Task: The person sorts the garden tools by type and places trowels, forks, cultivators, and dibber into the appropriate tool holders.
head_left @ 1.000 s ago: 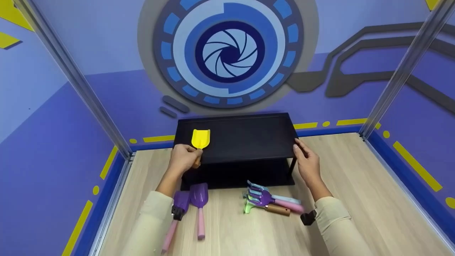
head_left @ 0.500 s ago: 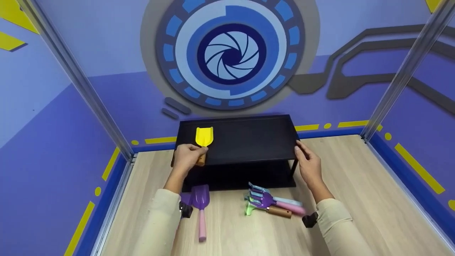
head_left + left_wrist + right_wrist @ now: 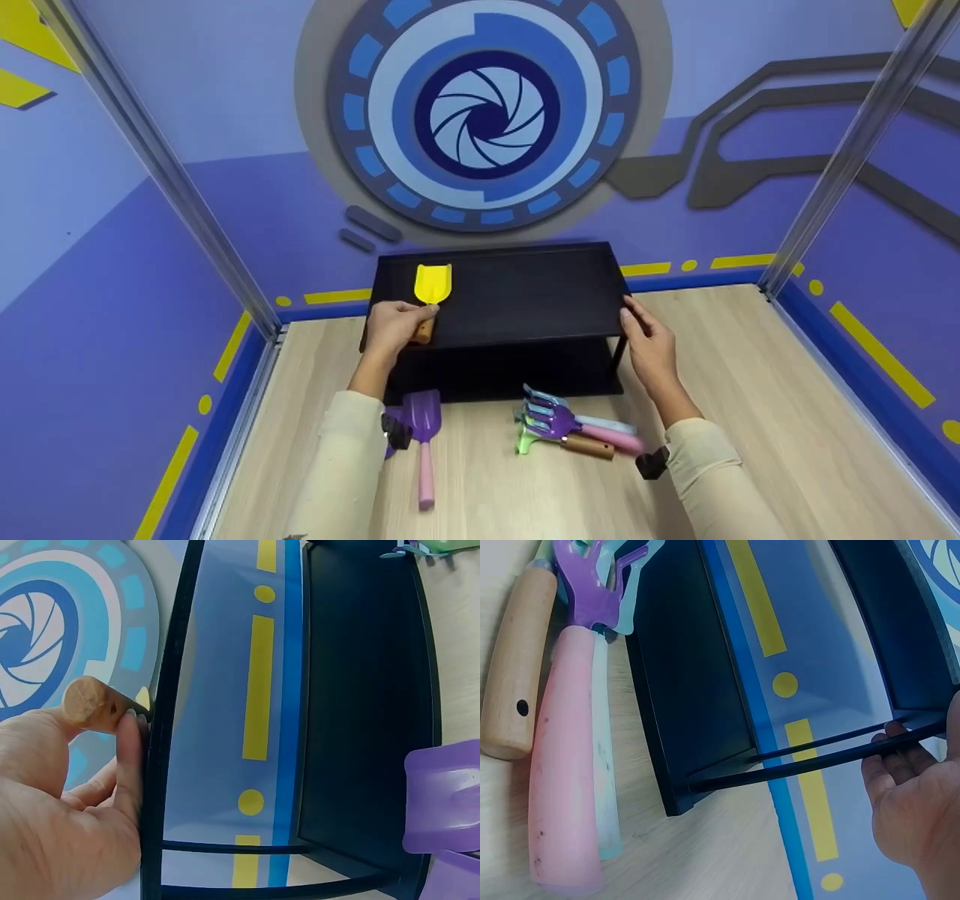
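Note:
My left hand (image 3: 394,328) pinches the wooden handle (image 3: 94,705) of a small yellow shovel (image 3: 433,283) between thumb and fingers. The shovel's blade points to the back wall, over the left part of a black two-tier shelf's top (image 3: 525,292); whether it touches the surface I cannot tell. At the shelf's right front corner, my right hand (image 3: 651,345) grips the edge, its fingers curled behind the side bar in the right wrist view. A purple shovel (image 3: 424,416) with a pink handle lies before the shelf. Another purple shovel (image 3: 450,874) is mostly hidden by my left sleeve.
Right of centre, hand rakes lie piled: a purple rake (image 3: 555,421) with a pink handle, a light-blue rake (image 3: 611,425), and a green rake (image 3: 589,445) with a wooden handle. The back wall (image 3: 255,225) stands close behind the shelf. Metal posts (image 3: 217,255) flank the table.
My left hand has carried the yellow shovel a little to the right and back over the shelf top. The left sleeve now covers more of one purple shovel. My right hand stays on the shelf.

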A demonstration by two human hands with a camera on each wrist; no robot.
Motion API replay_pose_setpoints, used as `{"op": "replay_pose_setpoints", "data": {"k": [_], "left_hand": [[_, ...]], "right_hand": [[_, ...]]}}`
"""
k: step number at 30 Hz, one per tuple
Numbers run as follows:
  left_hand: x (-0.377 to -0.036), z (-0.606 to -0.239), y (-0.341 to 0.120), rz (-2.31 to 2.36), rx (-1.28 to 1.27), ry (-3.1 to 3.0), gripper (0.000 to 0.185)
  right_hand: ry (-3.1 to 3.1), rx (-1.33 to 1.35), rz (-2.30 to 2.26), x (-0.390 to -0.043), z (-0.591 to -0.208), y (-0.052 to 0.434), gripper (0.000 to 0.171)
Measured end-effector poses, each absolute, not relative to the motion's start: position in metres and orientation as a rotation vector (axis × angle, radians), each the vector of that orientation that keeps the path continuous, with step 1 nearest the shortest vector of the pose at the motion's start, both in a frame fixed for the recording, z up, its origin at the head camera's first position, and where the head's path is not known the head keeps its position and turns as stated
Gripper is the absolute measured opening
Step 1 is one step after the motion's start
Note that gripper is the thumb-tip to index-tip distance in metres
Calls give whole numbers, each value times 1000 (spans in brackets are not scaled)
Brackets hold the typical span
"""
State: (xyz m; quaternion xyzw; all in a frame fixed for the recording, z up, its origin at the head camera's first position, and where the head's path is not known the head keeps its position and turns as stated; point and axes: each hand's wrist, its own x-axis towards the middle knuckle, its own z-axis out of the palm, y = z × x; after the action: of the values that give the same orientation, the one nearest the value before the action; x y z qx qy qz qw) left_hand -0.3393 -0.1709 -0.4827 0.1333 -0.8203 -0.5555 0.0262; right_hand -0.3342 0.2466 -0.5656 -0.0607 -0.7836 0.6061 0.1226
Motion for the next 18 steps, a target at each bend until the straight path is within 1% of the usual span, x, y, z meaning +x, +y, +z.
{"op": "replay_pose_setpoints", "data": {"k": [9, 18], "left_hand": [[-346, -488, -163, -1575, 401, -2510, 29], [-353, -489, -155, -1390, 464, -2584, 37]], "right_hand": [[-2264, -175, 1759, -337, -567, 247, 52], [-2294, -185, 1790, -332, -563, 246, 54]]}}
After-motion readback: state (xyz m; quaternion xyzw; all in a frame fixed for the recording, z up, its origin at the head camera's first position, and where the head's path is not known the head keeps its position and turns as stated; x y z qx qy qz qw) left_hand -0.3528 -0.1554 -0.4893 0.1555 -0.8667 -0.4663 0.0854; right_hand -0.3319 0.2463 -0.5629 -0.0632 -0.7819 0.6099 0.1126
